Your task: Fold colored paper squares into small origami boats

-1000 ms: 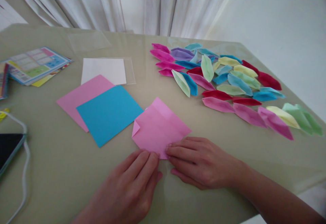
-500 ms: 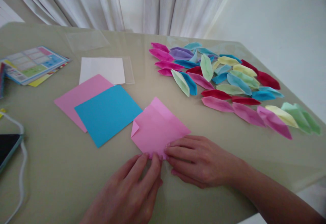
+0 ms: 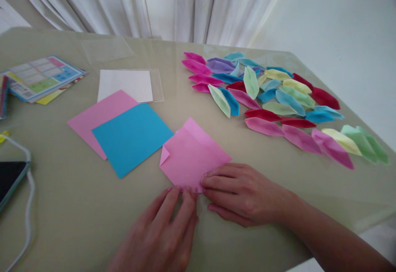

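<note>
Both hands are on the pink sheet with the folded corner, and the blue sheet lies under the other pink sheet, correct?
Not quite: the head view shows the blue sheet on top of the other pink sheet. The left hand and right hand are on the folded-corner sheet.

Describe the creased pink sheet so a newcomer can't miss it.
On the table, find where the fingertips of the left hand and right hand meet. The creased pink sheet is there, right of the blue sheet. Unlike the other pink one, partly under the blue, its left corner is folded in.
</note>
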The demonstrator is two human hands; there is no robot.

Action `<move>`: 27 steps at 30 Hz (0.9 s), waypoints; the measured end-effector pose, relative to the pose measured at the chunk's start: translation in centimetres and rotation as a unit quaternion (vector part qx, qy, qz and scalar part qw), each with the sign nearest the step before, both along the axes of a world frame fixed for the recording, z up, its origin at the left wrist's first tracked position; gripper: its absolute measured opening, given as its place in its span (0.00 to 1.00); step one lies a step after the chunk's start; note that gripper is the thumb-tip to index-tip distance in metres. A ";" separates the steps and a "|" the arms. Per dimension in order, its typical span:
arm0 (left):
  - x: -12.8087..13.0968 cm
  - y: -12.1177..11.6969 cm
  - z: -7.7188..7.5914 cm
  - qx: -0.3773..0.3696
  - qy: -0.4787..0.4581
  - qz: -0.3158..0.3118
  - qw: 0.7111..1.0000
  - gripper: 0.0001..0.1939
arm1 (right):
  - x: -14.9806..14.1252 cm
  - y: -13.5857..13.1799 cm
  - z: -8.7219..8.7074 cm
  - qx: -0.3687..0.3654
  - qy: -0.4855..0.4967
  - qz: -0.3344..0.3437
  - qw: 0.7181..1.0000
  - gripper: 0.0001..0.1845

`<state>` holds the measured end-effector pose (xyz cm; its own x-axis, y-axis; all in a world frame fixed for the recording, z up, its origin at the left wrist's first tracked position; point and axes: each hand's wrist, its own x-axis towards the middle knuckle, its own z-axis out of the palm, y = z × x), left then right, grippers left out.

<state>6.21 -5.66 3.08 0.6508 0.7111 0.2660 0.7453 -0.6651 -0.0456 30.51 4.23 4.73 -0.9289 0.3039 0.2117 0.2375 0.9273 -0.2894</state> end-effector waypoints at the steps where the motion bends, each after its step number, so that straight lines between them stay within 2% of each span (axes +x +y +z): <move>1: 0.0 0.0 -0.1 0.007 -0.002 0.000 1.000 0.20 | 0.0 0.0 0.0 -0.001 0.002 -0.003 1.000 0.09; 5: 0.1 -0.2 -0.6 0.012 0.001 -0.002 1.000 0.21 | -0.2 0.0 0.0 -0.007 0.006 -0.010 1.000 0.08; 19: 0.2 -1.4 -0.5 -0.038 0.047 0.029 0.998 0.19 | -0.2 0.1 -0.1 -0.020 0.019 -0.009 1.000 0.09; 27: 0.4 -1.4 -0.6 -0.040 0.035 0.037 0.998 0.19 | -0.2 0.2 0.0 -0.024 0.011 -0.005 1.000 0.09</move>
<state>6.62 -7.05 2.50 0.6108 0.7751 0.1619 0.7894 -0.6119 -0.0485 30.32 4.43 4.78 -0.9210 0.3237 0.2168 0.2397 0.9095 -0.3396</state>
